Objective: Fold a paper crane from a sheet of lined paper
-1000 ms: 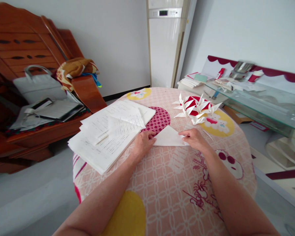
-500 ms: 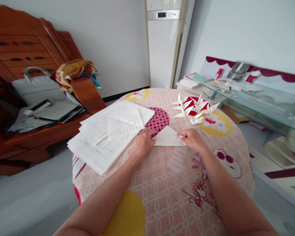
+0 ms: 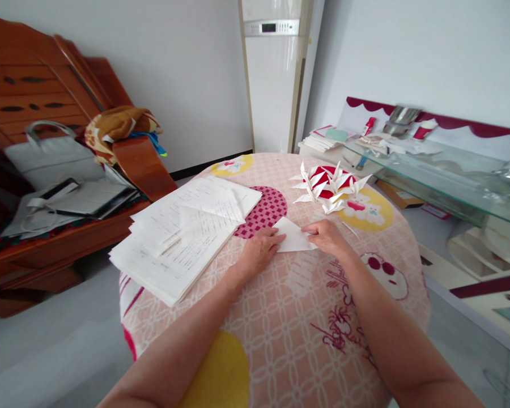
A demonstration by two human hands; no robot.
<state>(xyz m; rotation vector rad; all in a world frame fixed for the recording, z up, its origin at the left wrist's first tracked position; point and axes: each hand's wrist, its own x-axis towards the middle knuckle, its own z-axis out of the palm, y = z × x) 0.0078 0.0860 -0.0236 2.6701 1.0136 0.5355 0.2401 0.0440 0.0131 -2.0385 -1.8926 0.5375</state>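
A folded piece of white paper (image 3: pixel 292 238) lies on the round table, its peak pointing away from me. My left hand (image 3: pixel 260 249) rests over its left side, fingers stretched out flat onto the sheet. At the right edge, my right hand (image 3: pixel 328 237) has the paper between thumb and curled fingers. Beyond the paper stands a group of several white folded paper cranes (image 3: pixel 328 186). To the left of my left hand is a stack of printed sheets (image 3: pixel 187 238), with a creased sheet on top.
A patterned pink cloth (image 3: pixel 280 340) covers the table. A small thin white strip (image 3: pixel 350 228) lies right of my right hand. A glass shelf (image 3: pixel 425 175) with assorted items stands at the right. On the left is a wooden bench (image 3: pixel 144 167) holding a grey bag (image 3: pixel 53 153).
My left hand has slid right, from the paper's left corner onto its surface. My right hand stays at the right edge. The whole view has shifted slightly.
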